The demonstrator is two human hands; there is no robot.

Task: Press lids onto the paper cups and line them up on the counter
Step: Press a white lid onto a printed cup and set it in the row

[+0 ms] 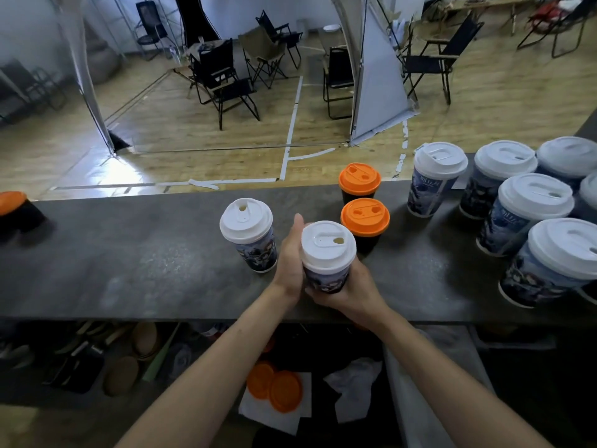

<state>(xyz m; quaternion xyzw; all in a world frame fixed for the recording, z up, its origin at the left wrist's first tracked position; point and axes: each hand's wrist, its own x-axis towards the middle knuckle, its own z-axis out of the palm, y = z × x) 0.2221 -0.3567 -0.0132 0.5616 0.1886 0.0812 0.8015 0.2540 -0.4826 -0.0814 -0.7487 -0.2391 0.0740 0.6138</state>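
A printed paper cup with a white lid (328, 250) stands at the middle of the grey counter (129, 253), held from both sides. My left hand (290, 260) lies against its left side with the thumb pointing up. My right hand (352, 286) wraps round its lower right side. Just left stands another white-lidded printed cup (248, 232). Behind and to the right are two black cups with orange lids (365, 221) (359, 181).
Several taller white-lidded cups (434, 176) crowd the counter's right end. A black cup with an orange lid (14, 208) sits at the far left edge. Two loose orange lids (274, 388) lie on a napkin on the shelf below. Folding chairs stand beyond the counter.
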